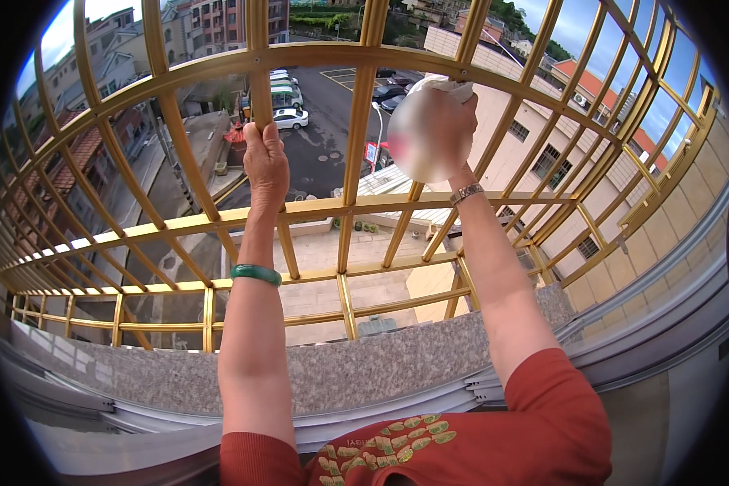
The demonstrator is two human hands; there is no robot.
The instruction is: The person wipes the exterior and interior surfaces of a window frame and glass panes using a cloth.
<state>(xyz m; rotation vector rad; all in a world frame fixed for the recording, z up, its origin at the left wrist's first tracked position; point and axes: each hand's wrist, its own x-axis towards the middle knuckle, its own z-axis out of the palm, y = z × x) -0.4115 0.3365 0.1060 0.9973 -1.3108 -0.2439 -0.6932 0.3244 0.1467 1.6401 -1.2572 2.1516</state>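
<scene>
My left hand (pixel 266 161) is closed around an upright bar (pixel 260 100) of a gold-coloured metal window grille, just under its upper curved rail (pixel 316 56). A green bangle (pixel 256 274) circles the left forearm. To the right, my right hand (pixel 465 130) is raised to the same rail, with a white cloth (pixel 442 85) at its fingers, against the rail where an upright bar meets it. A round blurred patch covers much of this hand, so its grip shows only in part. A metal-band watch or bracelet (pixel 466 194) is on the right wrist.
Below the arms lies a speckled granite sill (pixel 376 361), with a sliding-window track (pixel 376 404) on its near side. The grille's lower rail (pixel 316 209) crosses under both hands. Beyond the bars, far below, are a car park with a white car (pixel 291 118), a street lamp and buildings.
</scene>
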